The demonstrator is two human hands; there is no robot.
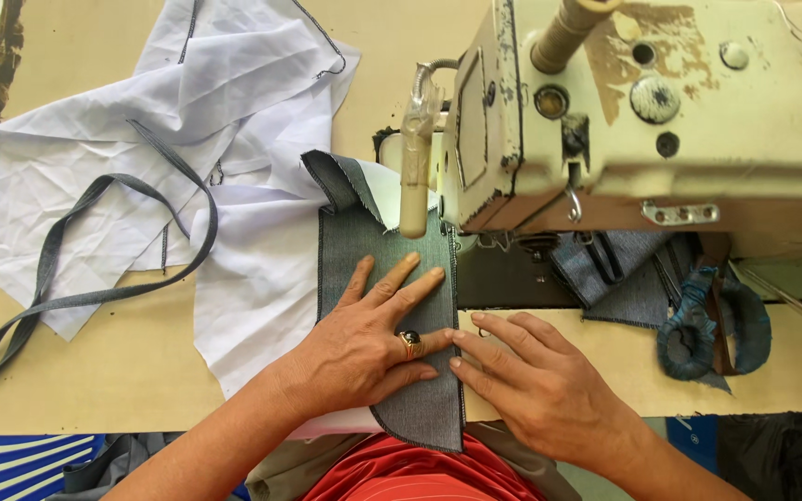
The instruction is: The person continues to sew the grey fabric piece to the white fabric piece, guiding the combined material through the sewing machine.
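Guiding the grey denim panel (392, 306) toward the needle area of the cream sewing machine (661, 121) asks for flat, even pressure, and both hands are set for that. The left hand (364, 348) lies palm down on the panel, its fingers (410, 292) spread and pointing toward the machine head, a ring on one of them. The right hand (536, 380) rests just beside it, partly on the tan table (95, 371), its fingers (475, 348) held close together with the tips pressed against the panel's right edge; neither hand pinches anything. The panel lies over white cloth (243, 278), its far end under the machine head, where one corner folds back. Doing this well probably means keeping that right edge straight and parallel to the machine, letting the left palm stop the layers from slipping, and keeping fingertips clear of the needle, which is hidden here behind the head. A loose grey strap (67, 297) lies well apart on the left, and denim scraps (707, 325) sit beneath the machine's arm.
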